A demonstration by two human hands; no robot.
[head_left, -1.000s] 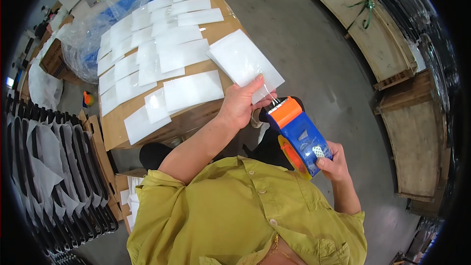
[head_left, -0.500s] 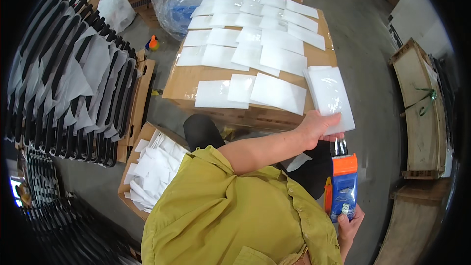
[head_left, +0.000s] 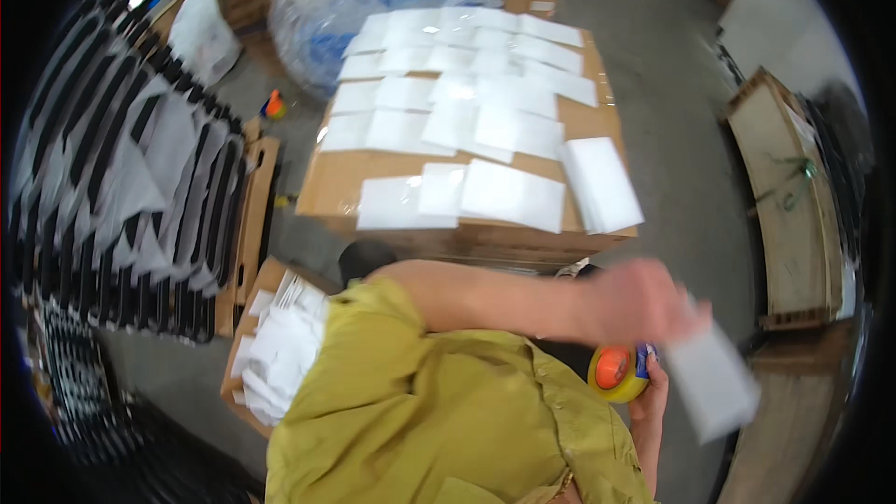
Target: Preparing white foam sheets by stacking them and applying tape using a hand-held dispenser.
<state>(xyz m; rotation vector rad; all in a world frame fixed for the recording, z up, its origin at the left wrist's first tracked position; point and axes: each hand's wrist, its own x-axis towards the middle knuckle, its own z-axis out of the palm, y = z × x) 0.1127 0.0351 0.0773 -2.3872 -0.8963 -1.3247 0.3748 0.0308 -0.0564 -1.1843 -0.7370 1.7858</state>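
My left hand (head_left: 639, 303), blurred by motion, reaches across my body to the right. Its fingers are closed on a white foam sheet (head_left: 714, 383), which hangs down past the fingertips and is smeared too. Just below, at my right side, my right hand (head_left: 651, 394) grips a tape dispenser (head_left: 613, 369) with an orange hub and a yellow rim. Part of the dispenser is hidden behind my left forearm. On the near right corner of a large cardboard box (head_left: 327, 173) lies a stack of white foam sheets (head_left: 602, 185). More white sheets (head_left: 411, 201) cover much of its top, many overlapping.
Left of my legs, an open carton (head_left: 233, 378) holds a heap of white sheets (head_left: 285, 345). Wrapped black frames (head_left: 140, 168) stand in a row farther left. Behind the box sits a plastic-wrapped blue bundle (head_left: 317, 28). A wooden crate (head_left: 784, 205) stands at the right.
My left hand has moved from the stack down to the right, carrying a white foam sheet. The tape dispenser has turned, showing its round side. My view has shifted slightly.
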